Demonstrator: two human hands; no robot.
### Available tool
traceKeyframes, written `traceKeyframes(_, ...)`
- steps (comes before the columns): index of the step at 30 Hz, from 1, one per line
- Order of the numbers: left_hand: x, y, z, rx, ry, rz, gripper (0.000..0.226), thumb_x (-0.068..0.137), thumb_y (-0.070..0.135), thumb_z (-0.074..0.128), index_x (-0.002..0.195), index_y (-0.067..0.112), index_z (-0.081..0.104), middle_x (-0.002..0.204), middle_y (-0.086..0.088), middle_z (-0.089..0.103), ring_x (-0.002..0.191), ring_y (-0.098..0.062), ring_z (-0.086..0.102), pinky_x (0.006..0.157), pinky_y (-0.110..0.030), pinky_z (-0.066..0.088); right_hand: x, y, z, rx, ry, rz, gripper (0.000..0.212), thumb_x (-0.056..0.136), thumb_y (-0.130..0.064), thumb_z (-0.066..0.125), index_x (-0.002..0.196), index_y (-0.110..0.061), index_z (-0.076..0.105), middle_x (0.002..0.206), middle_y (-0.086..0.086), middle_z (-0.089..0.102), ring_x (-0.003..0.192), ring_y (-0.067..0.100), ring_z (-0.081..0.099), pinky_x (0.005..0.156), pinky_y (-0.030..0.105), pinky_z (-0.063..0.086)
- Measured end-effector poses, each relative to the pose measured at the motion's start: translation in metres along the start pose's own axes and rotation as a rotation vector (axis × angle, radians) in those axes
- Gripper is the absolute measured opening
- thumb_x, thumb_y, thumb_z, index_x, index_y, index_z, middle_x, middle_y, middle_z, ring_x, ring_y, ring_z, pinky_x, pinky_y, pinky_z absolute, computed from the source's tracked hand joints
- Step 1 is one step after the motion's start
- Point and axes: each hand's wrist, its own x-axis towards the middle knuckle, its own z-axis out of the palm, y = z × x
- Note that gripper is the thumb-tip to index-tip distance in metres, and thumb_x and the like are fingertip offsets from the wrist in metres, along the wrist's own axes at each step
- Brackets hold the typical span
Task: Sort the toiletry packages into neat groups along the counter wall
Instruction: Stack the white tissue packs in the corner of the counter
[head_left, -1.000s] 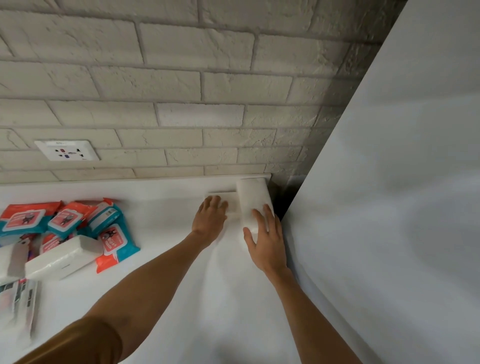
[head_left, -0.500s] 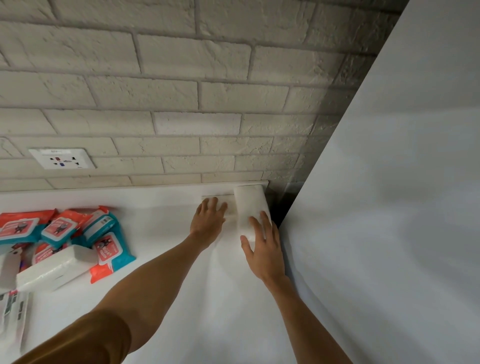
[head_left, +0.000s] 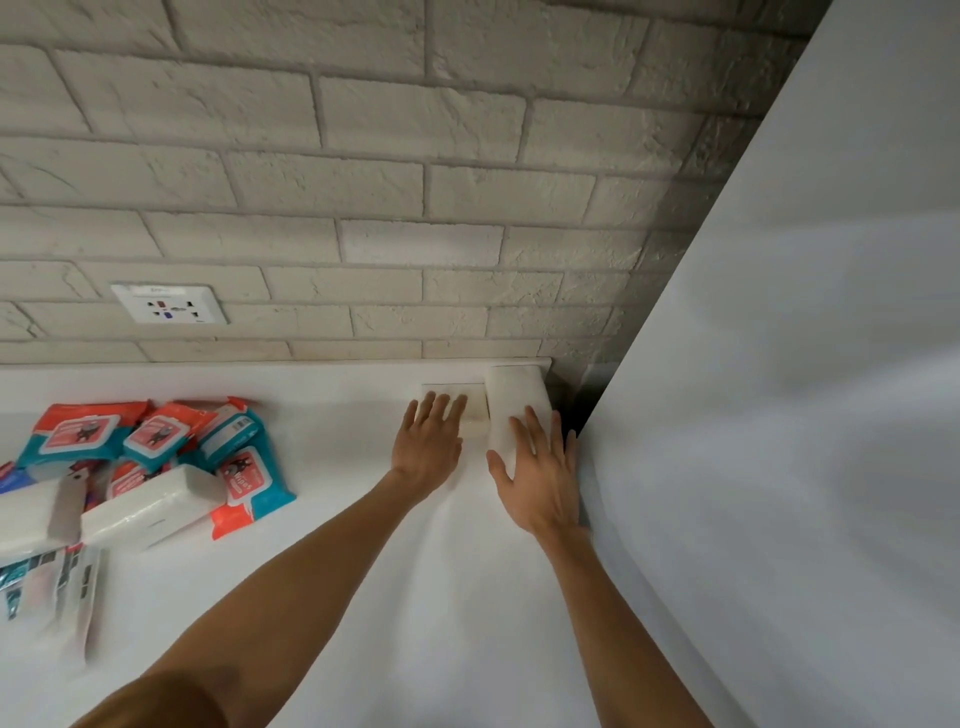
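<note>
White packs (head_left: 514, 400) have barely moved: our left hand (head_left: 428, 441) and right hand (head_left: 540, 478) rest on them, fingers straight, in the centre-right corner, so this group looks settled.

At one o'clock a tall white pack (head_left: 514, 400) abuts the wall (head_left: 363, 218), a flatter white pack (head_left: 477, 410) just left of it. At nine o'clock red-and-teal wipe packs (head_left: 156, 436) lie heaped (labels up) under two white tissue bricks (head_left: 150, 506).

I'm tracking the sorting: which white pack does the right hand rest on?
The white pack in the corner against the brick wall, under the right hand; two other white packs lie heaped at far left.
</note>
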Motion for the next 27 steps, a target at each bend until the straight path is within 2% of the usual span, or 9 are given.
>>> traceKeyframes(3,-0.033,-0.007,-0.013,-0.061,0.069,-0.034,0.065,0.104,0.031,0.052,0.162,0.02,0.026,0.164,-0.006,0.034,0.156,-0.028,0.024,0.129,-0.045,0.018,-0.013,-0.016,-0.005,0.05,0.056,-0.032,0.063,0.108,-0.052,0.042,0.156,-0.013,0.05,0.169,0.008,0.039,0.162,0.034,0.02,0.129,0.057,0.024)
traceKeyframes(8,-0.096,-0.029,-0.028,-0.133,0.144,-0.113,0.052,0.099,0.03,0.062,0.148,0.015,0.051,0.148,-0.009,0.057,0.14,-0.031,0.05,0.117,-0.043,0.041,-0.046,-0.055,-0.004,0.171,0.094,-0.116,0.05,0.107,-0.037,0.052,0.149,-0.011,0.058,0.163,0.007,0.048,0.16,0.027,0.029,0.128,0.05,0.031)
traceKeyframes(14,-0.176,-0.071,-0.045,-0.268,0.107,-0.294,0.046,0.104,0.038,0.056,0.146,0.021,0.053,0.15,-0.003,0.055,0.137,-0.025,0.052,0.112,-0.04,0.046,-0.094,-0.107,0.021,0.283,-0.046,-0.127,0.044,0.106,-0.034,0.057,0.145,-0.013,0.062,0.159,0.006,0.053,0.154,0.025,0.04,0.125,0.046,0.037)
traceKeyframes(18,-0.224,-0.118,-0.057,-0.29,0.103,-0.377,0.044,0.103,0.04,0.059,0.143,0.022,0.055,0.146,-0.003,0.058,0.132,-0.024,0.056,0.108,-0.04,0.051,-0.122,-0.143,0.04,0.294,-0.165,-0.103,0.047,0.109,-0.036,0.051,0.149,-0.014,0.058,0.163,0.005,0.048,0.155,0.024,0.039,0.129,0.041,0.031)
traceKeyframes(22,-0.254,-0.157,-0.073,-0.252,0.151,-0.397,0.043,0.098,0.034,0.066,0.138,0.018,0.058,0.142,-0.007,0.061,0.129,-0.029,0.058,0.1,-0.044,0.056,-0.147,-0.163,0.06,0.231,-0.247,-0.084,0.056,0.111,-0.04,0.035,0.162,-0.017,0.041,0.173,0.005,0.029,0.163,0.023,0.018,0.134,0.038,0.009)
traceKeyframes(27,-0.271,-0.212,-0.094,-0.239,0.304,-0.358,0.046,0.094,0.023,0.073,0.136,0.011,0.059,0.141,-0.012,0.06,0.13,-0.033,0.056,0.102,-0.049,0.053,-0.172,-0.184,0.075,0.146,-0.149,-0.015,0.059,0.111,-0.039,0.03,0.166,-0.017,0.032,0.175,0.004,0.023,0.163,0.024,0.017,0.132,0.047,0.014)
